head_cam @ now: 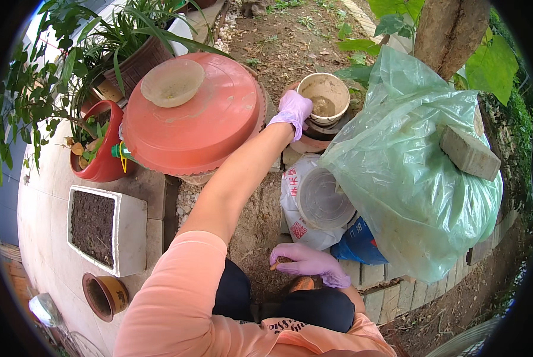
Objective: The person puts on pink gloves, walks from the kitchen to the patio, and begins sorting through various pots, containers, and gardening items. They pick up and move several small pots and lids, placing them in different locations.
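Observation:
My left hand (293, 109), in a thin lilac glove, reaches forward with its fingers at the left rim of a cream ceramic flowerpot (335, 83). Soil-like residue lies inside that pot, which sits on top of darker stacked pots (324, 130). Close to my knees, my right hand (308, 262), gloved alike, has its fingers curled around a small brown object (274, 266). Most of that object is hidden, so I cannot tell what it is. Ahead of the right hand a round clear plastic lid or tub (325, 197) rests on a white printed plastic bag (292, 203).
A large red plastic lid (204, 134) carries a shallow bowl (172, 83) on the left. Right of me bulges a green plastic bag (409, 178) with a brick (470, 152) on it. A white soil-filled planter (130, 232) and a brown pot (105, 296) stand at lower left.

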A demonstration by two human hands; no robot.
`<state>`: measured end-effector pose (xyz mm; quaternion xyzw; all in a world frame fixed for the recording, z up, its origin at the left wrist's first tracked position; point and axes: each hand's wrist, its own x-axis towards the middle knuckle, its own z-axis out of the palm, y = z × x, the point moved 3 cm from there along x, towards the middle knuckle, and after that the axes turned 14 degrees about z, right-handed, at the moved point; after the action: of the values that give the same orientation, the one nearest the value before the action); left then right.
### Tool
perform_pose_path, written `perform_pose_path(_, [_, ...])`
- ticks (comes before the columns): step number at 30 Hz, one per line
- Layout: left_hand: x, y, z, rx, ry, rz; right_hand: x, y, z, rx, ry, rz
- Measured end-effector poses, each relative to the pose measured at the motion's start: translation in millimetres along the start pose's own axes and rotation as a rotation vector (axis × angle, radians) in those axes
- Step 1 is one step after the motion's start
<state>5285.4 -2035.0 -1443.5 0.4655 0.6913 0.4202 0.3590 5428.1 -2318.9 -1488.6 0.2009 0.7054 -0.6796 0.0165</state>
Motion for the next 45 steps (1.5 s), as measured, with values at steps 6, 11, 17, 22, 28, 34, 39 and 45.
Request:
perform_pose_path(6, [49, -56, 34, 0.218, -0.081, -0.076, -5, 8, -2, 0.114, -0.027, 0.152])
perform_pose_path(11, [57, -45, 41, 0.628, -0.342, 0.111, 1, 14, -10, 0.046, 0.084, 0.075])
perform_pose_path(17, [38, -23, 32, 0.856, -0.073, 0.49, 5, 9, -6, 0.046, 0.104, 0.069])
perform_pose_path(22, [25, -12, 20, 1.033, -0.062, 0.637, 8, 4, -1, 0.061, 0.048, 0.19])
perform_pose_path(28, [-101, -29, -9, 0.394, -0.086, 0.631, -3, 3, 3, 0.034, 0.071, 0.255])
perform_pose_path(34, [-162, -115, 12, 0.162, -0.486, 0.336, 11, 5, 16, -0.058, 0.023, 0.11])
perform_pose_path(39, [-171, -101, 4, 0.204, -0.417, 0.273, 14, -2, 17, -0.02, -0.02, 0.174])
perform_pose_path(45, [-179, -71, -48, 0.057, -0.318, 0.19, 11, -3, 21, -0.056, 0.011, 0.059])
